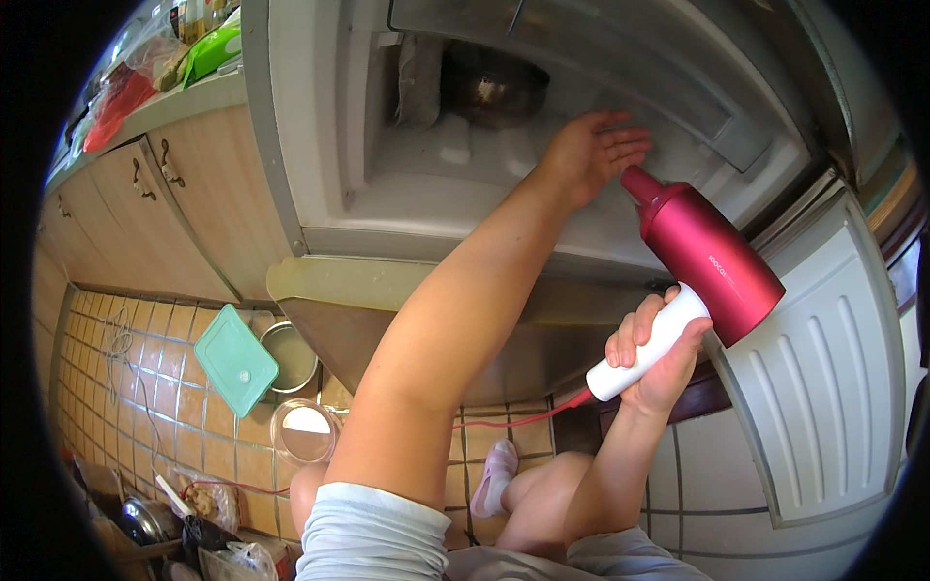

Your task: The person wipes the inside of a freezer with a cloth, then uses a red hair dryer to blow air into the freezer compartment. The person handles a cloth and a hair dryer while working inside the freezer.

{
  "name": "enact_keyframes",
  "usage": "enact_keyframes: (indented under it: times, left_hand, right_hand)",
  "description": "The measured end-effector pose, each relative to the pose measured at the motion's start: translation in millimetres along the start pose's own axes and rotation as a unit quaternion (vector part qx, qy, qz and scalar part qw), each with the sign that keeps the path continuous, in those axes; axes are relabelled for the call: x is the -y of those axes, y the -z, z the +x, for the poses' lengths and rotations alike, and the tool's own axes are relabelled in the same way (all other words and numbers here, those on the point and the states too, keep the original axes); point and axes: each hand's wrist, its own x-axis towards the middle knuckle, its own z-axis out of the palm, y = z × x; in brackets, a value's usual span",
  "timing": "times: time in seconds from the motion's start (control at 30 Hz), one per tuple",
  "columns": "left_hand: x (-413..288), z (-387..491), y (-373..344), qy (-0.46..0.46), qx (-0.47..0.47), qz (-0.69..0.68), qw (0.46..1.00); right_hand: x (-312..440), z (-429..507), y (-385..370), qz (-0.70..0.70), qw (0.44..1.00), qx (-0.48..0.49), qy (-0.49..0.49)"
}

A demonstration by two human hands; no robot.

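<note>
My right hand (662, 363) grips the white handle of a red hair dryer (716, 258). The dryer's nozzle points up and to the left, into a white refrigerator compartment (407, 207). My left hand (597, 154) reaches inside with its fingers apart and holds nothing. Its fingertips are just above the nozzle; whether they touch anything is unclear. Deeper in the compartment sits a round metal pot (495, 86), beside a grey cloth-like piece (419, 83). A red cord (512, 423) runs from the handle towards the left, partly hidden behind my left arm.
An open white door (817, 392) with ribbed lining stands at the right. On the tiled floor (174, 385) are a green lid (236, 361), a round metal pan (294, 356) and a clear plastic bowl (304, 431). Wooden cabinets (211, 196) line the left, below a cluttered counter (174, 102).
</note>
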Motion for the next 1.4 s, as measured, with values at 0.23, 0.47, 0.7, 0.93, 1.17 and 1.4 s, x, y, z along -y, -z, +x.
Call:
enact_keyframes:
  times: [0.23, 0.47, 0.7, 0.93, 1.17, 1.4]
  left_hand:
    - [-1, -1, 1, 0.006, -0.004, -0.006, 1.0]
    - [-2, -4, -2, 0.018, -0.007, 0.017, 1.0]
    - [0, -5, -5, 0.018, -0.016, 0.01, 1.0]
    - [5, 0, -4, 0.004, -0.01, 0.003, 1.0]
    - [7, 2, 5, -0.011, -0.024, 0.007, 1.0]
    - [3, 13, 38, -0.095, -0.018, 0.288, 0.953]
  right_hand:
    - [-4, -2, -10, -0.103, 0.994, -0.007, 0.042]
    - [-10, -6, -15, -0.189, 0.981, -0.012, 0.042]
    - [-14, -6, -13, -0.226, 0.97, -0.02, 0.087]
    - [-33, -4, 16, -0.398, 0.883, -0.067, 0.238]
    - [-30, 6, 22, -0.475, 0.852, -0.073, 0.209]
    - [-2, 22, -3, -0.566, 0.793, -0.081, 0.211]
